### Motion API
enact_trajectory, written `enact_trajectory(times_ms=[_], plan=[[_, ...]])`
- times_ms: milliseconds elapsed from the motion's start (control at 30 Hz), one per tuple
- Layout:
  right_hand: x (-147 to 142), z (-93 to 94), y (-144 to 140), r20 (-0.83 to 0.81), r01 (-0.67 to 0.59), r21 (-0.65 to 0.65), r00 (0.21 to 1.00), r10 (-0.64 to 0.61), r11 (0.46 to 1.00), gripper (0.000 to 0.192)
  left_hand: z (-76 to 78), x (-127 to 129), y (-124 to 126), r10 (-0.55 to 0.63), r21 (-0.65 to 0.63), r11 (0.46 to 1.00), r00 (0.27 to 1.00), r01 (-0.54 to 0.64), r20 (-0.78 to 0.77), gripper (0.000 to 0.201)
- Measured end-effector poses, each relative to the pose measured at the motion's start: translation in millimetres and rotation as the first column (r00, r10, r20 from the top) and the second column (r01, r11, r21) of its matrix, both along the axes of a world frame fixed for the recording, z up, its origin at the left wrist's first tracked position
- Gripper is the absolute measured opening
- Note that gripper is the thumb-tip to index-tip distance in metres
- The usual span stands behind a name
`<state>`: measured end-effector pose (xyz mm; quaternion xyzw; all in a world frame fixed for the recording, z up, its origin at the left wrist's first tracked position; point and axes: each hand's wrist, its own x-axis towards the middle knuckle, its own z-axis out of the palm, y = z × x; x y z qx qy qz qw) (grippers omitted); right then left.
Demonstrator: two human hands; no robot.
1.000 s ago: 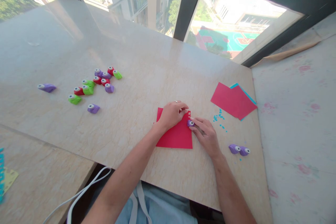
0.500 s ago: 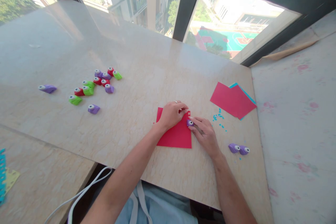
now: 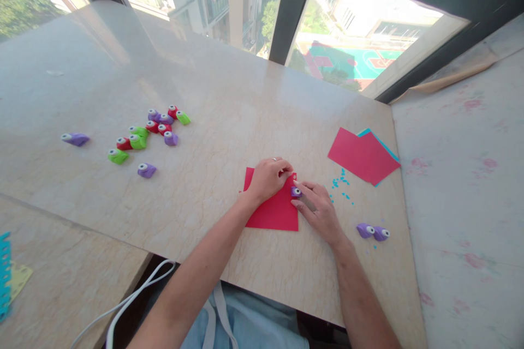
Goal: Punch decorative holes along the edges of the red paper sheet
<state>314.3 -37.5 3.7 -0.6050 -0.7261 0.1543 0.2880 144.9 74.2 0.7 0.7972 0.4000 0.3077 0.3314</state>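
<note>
A sheet of red paper [image 3: 272,217] lies on the table in front of me, with small punched holes near its top right corner. My left hand [image 3: 270,177] rests across its upper part, fingers bent and pinched at that corner. On the sheet's right edge sits a small purple craft punch [image 3: 295,192] with a white button. My right hand [image 3: 320,208] has this punch between thumb and forefinger, the thumb on the near side. The punch's underside and the paper inside it are hidden.
Red and blue sheets [image 3: 362,157] lie at the right, beside tiny blue paper bits [image 3: 340,180]. Two purple punches [image 3: 372,232] stand near the right wall. Several purple, red and green punches [image 3: 138,142] cluster at the left. A white cable [image 3: 135,292] hangs at the table's front edge.
My right thumb has shifted slightly down and away from the purple punch. The left hand and the red paper have barely moved.
</note>
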Motion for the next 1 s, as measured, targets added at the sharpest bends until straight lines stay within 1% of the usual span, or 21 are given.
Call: enact_trajectory(times_ms=[100,167,333,467,567,667,767,867,1000], plan=[[0,0.5,0,-0.023,0.011,-0.019,1.000,-0.011,1.000,0.045,0.2,0,0,0.000,-0.002,1.000,1.000,0.000,0.011,0.011],[-1,1.3,0,-0.070,0.033,-0.039,0.997,-0.035,0.999,0.044,0.6,0,0,-0.001,-0.008,1.000,1.000,0.001,0.009,0.011],[-2,6.0,2,-0.197,0.112,-0.133,0.971,-0.137,0.985,0.035,0.1,-1,1,-0.004,-0.005,1.000,1.000,0.004,0.020,0.012],[-5,11.3,8,-0.306,0.182,-0.220,0.920,-0.245,0.958,0.035,-0.7,-1,1,-0.004,-0.012,1.000,1.000,0.004,0.021,0.011],[-7,15.5,15,-0.358,0.220,-0.325,0.872,-0.335,0.920,0.038,-0.8,-1,1,-0.004,-0.011,1.000,0.999,0.005,0.033,0.010],[-5,21.0,19,-0.380,0.214,-0.439,0.836,-0.396,0.873,0.042,-0.7,-1,1,-0.003,-0.010,1.000,0.999,0.003,0.035,0.011],[0,28.2,22,-0.409,0.188,-0.523,0.801,-0.438,0.832,0.040,-0.6,-1,1,0.001,-0.016,1.000,1.000,0.000,0.023,0.012],[6,35.9,25,-0.432,0.139,-0.578,0.784,-0.447,0.804,0.037,-0.6,-1,1,0.003,-0.016,1.000,1.000,-0.002,0.027,0.012],[10,45.6,32,-0.438,0.068,-0.642,0.784,-0.439,0.763,0.037,-0.1,-1,1,0.005,-0.008,1.000,0.999,-0.005,0.034,0.012]])
